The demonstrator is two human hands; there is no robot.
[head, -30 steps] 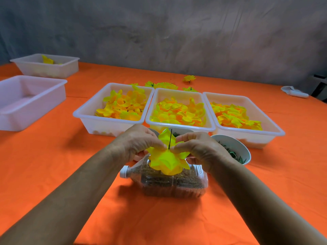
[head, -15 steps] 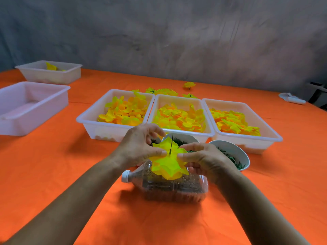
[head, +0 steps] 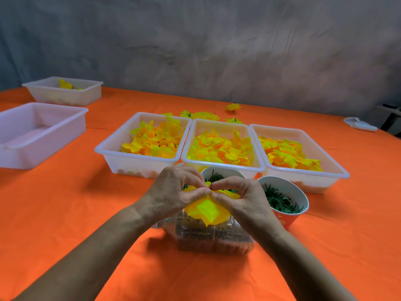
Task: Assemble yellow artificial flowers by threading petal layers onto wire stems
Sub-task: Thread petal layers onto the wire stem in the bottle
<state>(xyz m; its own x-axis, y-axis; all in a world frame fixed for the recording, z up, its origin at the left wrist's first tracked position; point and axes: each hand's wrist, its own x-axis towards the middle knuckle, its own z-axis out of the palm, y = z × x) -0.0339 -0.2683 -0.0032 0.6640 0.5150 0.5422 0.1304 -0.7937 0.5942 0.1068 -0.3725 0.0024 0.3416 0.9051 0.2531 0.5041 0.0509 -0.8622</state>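
Observation:
A half-built yellow flower (head: 207, 210) hangs between my hands above a clear plastic bottle (head: 214, 240) lying on its side. Its thin dark wire stem (head: 212, 179) sticks up between my fingertips. My left hand (head: 175, 192) pinches the petals at the stem from the left. From the right, my right hand (head: 240, 197) pinches the same spot, thumbs nearly touching. Three white trays of loose yellow-orange petal layers stand behind: left (head: 149, 142), middle (head: 219, 147), right (head: 288, 154).
Two cups of green parts stand just beyond my hands, one white (head: 217, 175), one red-sided (head: 282, 200). Finished flowers (head: 199, 115) lie behind the trays. An empty white tray (head: 36, 133) and a smaller one (head: 63, 91) sit far left. A white object (head: 359, 124) lies far right.
Both hands have pressed the petal layer further down the wire stem and closed in around it. The view has tilted down a little.

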